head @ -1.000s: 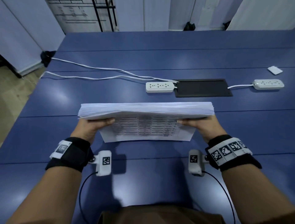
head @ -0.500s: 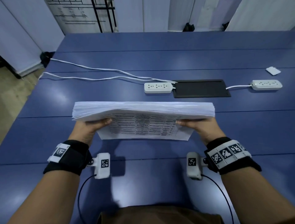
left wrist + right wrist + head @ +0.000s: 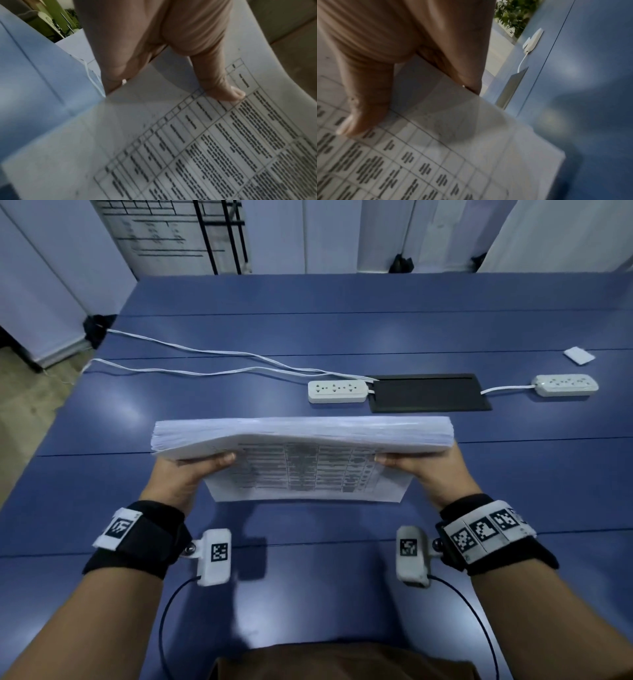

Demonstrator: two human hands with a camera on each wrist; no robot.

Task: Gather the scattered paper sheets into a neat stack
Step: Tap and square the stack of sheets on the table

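A thick stack of white paper sheets [image 3: 308,436] stands on its long edge on the blue table [image 3: 308,594], leaning toward me, a printed table on its front sheet. My left hand [image 3: 205,465] grips the stack's left end, thumb on the printed face and fingers hidden behind. My right hand [image 3: 404,463] grips the right end the same way. In the left wrist view the thumb [image 3: 223,88] presses on the printed sheet [image 3: 188,135]. The right wrist view shows the other thumb [image 3: 366,108] on the sheet [image 3: 445,148]. The top edges look roughly even, slightly fanned at the left.
Beyond the stack lie a white power strip [image 3: 337,391], a black cable hatch [image 3: 428,392] and a second power strip [image 3: 565,385]. White cables [image 3: 205,361] run off to the far left. A small white pad [image 3: 579,356] sits far right. The table's left edge drops to the floor.
The top left corner of the stack has shifted slightly left. Both hands keep their grip, and the bottom edge stays on the table.
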